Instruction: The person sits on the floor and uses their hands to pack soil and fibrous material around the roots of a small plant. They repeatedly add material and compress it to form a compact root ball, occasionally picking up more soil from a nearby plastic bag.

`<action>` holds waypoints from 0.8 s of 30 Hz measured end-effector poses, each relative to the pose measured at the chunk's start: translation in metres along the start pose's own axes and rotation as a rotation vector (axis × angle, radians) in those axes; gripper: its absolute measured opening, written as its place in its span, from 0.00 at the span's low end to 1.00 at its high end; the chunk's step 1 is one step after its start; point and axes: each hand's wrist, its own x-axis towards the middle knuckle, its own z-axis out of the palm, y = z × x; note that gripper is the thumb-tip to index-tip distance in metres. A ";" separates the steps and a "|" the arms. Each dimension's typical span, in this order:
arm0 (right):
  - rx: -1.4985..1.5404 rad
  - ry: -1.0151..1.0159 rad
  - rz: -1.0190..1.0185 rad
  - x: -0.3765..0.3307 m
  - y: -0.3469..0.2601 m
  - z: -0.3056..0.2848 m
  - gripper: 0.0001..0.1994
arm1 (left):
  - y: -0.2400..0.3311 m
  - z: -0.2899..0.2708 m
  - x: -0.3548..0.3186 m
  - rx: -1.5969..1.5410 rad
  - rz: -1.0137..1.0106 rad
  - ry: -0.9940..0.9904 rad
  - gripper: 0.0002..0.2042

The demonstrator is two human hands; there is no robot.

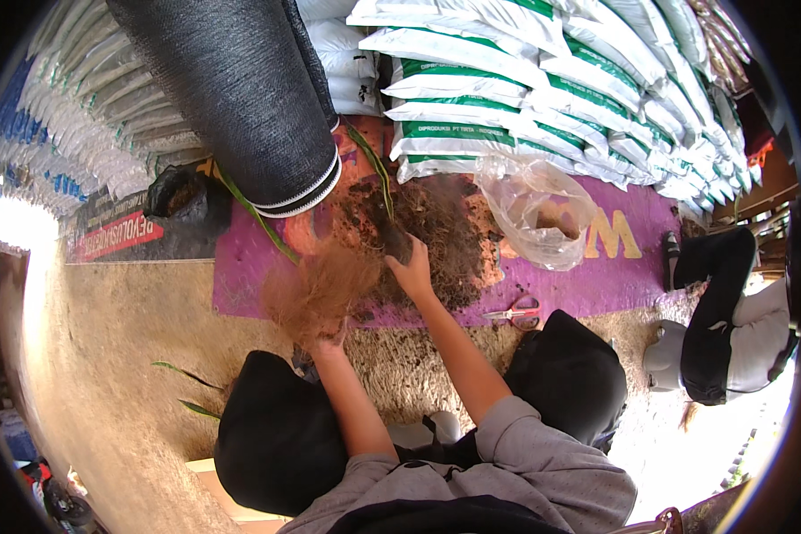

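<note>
A loose, hairy clump of brown fibre (316,289) rests in my left hand (329,335), whose fingers are mostly hidden beneath it. My right hand (411,271) is closed around the dark, soil-covered base of a plant with a long, yellow-edged green leaf (378,165). Under and beyond that hand spreads a heap of dark soil and brown fibre (449,227) on a purple printed sheet (614,289). A second long green leaf (254,212) rises behind the fibre clump; where it starts is hidden.
Red-handled scissors (518,312) lie right of my right forearm. Beyond them stands a clear plastic bag (552,214). A big black mesh roll (240,98) leans in from the far left, near a black pot bag (185,198). White-green sacks (458,116) are stacked behind. Another person's leg (716,311) is at right.
</note>
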 end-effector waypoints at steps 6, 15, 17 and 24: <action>-0.481 -0.114 -0.108 0.038 0.022 0.027 0.45 | 0.004 0.013 0.017 0.049 0.060 0.104 0.37; -0.685 -0.038 -0.117 0.045 0.035 0.046 0.47 | 0.007 -0.012 0.039 0.100 0.121 0.074 0.37; -0.670 -0.016 -0.153 0.047 0.038 0.047 0.46 | 0.006 -0.009 0.038 0.116 0.149 0.122 0.37; -0.594 -0.017 -0.125 0.051 0.038 0.043 0.44 | 0.007 -0.006 0.038 0.108 0.146 0.076 0.34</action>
